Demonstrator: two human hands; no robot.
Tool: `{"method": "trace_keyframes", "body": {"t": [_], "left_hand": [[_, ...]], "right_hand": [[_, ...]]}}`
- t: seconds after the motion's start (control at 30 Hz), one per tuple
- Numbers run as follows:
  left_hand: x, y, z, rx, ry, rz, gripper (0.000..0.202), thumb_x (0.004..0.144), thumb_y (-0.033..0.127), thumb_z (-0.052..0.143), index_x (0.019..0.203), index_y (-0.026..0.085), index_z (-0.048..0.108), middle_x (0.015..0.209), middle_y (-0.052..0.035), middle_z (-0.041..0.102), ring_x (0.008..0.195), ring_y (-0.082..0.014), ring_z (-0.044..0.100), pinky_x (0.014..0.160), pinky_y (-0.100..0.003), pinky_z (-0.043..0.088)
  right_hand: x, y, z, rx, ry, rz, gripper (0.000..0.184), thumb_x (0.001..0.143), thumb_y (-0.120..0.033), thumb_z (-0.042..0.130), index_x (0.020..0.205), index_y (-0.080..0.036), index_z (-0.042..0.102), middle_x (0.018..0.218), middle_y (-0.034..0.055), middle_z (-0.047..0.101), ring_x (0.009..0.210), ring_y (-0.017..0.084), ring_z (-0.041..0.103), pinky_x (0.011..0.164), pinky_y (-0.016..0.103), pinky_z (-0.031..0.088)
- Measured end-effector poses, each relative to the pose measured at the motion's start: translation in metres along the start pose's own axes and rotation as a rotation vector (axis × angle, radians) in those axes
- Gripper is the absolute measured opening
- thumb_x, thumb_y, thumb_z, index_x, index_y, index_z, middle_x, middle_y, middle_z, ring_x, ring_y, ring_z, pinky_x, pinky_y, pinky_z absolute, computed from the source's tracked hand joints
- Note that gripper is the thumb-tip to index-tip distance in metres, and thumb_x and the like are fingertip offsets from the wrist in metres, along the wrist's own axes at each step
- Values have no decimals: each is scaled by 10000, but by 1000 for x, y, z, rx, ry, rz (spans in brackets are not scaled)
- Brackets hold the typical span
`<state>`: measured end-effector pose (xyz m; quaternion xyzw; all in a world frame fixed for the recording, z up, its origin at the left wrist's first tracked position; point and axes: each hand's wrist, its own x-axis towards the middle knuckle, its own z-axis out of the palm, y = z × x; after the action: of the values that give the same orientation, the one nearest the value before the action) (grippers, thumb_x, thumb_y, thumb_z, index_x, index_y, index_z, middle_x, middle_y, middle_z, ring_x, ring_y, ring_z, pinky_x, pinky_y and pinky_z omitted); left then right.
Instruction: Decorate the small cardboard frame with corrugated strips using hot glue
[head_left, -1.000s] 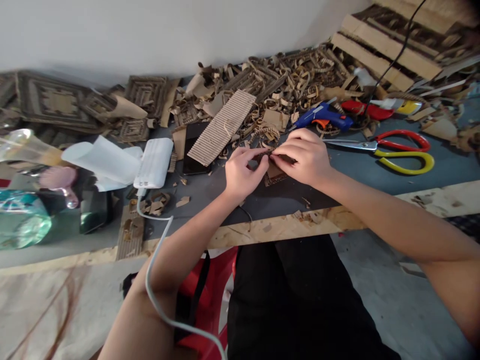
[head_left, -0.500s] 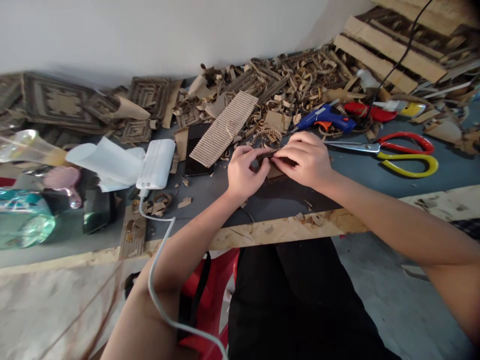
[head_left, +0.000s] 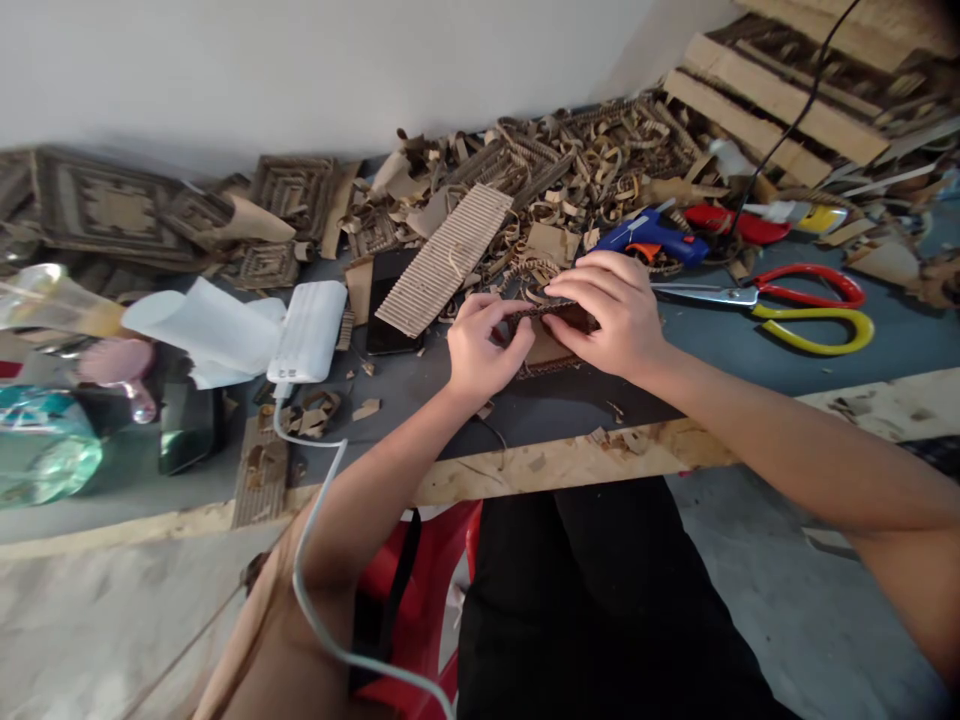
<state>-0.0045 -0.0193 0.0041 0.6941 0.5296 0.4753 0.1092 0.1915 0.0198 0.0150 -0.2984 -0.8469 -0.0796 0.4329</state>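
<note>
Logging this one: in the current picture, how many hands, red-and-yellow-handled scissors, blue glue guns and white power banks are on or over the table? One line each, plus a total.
Hands: 2 (left hand, right hand)
Scissors: 1
Blue glue gun: 1
White power bank: 1
Total: 5

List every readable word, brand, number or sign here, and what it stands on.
No text can be read.
White power bank: tiny marks at its cable end, too small to read.
Yellow-labelled bottle: its label is too blurred to read.
Teal wrapper: pale marks, too blurred to read.
Glue gun: no lettering I can make out.
Cardboard at the hands: none seen.
</note>
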Motion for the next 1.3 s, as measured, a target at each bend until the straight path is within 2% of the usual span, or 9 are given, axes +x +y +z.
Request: {"method": "trace_keyframes", "body": {"t": [0.13, 0.27, 0.4, 0.53, 0.67, 0.83, 0.93, 1.1, 1.3], "left_hand": [[2, 0, 0, 34, -35, 68, 232, 825, 292, 677, 1016, 192, 765, 900, -47, 685, 764, -134, 616, 635, -234, 561], [4, -2, 3, 93, -84, 117, 283, 864, 266, 676, 1131, 195, 738, 956, -52, 751, 909, -178, 661, 773, -294, 591], [6, -9, 4, 165, -98, 181, 214, 934, 309, 632, 1063, 207, 769, 946, -55, 777, 965, -196, 670, 802, -325, 593], [12, -16, 0, 164, -87, 193, 228, 942, 323, 629, 1062, 198, 777, 925, -62, 780, 929, -188, 679, 811, -322, 588], [17, -19, -6, 132, -156, 228, 183, 884, 289, 656, 974, 184, 776, 902, -64, 763, 936, -196, 677, 830, -326, 582], [16, -19, -4, 157, -265, 141, 143, 791, 274, 712, 881, 178, 769, 885, -72, 738, 984, -228, 680, 757, -314, 583], [18, -24, -3, 158, -313, 115, 143, 786, 283, 734, 882, 186, 777, 914, -77, 736, 1010, -232, 674, 798, -326, 584], [25, -32, -5, 72, -371, 156, 121, 801, 293, 740, 876, 204, 772, 850, -56, 749, 1012, -234, 658, 893, -369, 573], [24, -27, -8, 79, -383, 258, 146, 846, 319, 706, 927, 203, 742, 883, -50, 759, 1000, -237, 649, 922, -421, 554]], "right_hand": [[-1, 3, 3, 46, -67, -41, 163, 936, -238, 607, 1041, -212, 728, 941, 60, 761, 999, 246, 663, 891, 434, 522], [-1, 7, 3, 45, -143, -38, 176, 959, -256, 579, 1018, -224, 741, 984, 63, 757, 1020, 245, 657, 898, 434, 516], [0, 11, 1, 50, -209, 10, 204, 962, -272, 578, 1069, -241, 749, 1027, 63, 765, 1022, 257, 662, 905, 459, 511], [1, 13, 0, 53, -210, 18, 224, 948, -281, 594, 1090, -216, 754, 1045, 84, 774, 1027, 270, 668, 898, 462, 517], [1, 13, 2, 28, -191, -9, 211, 968, -281, 568, 1022, -225, 763, 984, 55, 785, 1002, 246, 674, 893, 430, 512], [-1, 12, 4, 76, -227, -39, 197, 952, -234, 582, 947, -245, 779, 972, 20, 792, 995, 222, 669, 891, 409, 506], [-2, 13, 6, 101, -260, -27, 177, 940, -274, 613, 923, -255, 788, 966, 14, 795, 992, 230, 664, 886, 418, 513], [-2, 14, 6, 56, -224, -24, 195, 933, -288, 621, 860, -254, 799, 910, 14, 795, 958, 236, 672, 840, 410, 536], [-1, 12, 4, 112, -230, 7, 169, 883, -247, 641, 808, -243, 793, 868, 38, 785, 918, 237, 674, 828, 414, 554]]}}
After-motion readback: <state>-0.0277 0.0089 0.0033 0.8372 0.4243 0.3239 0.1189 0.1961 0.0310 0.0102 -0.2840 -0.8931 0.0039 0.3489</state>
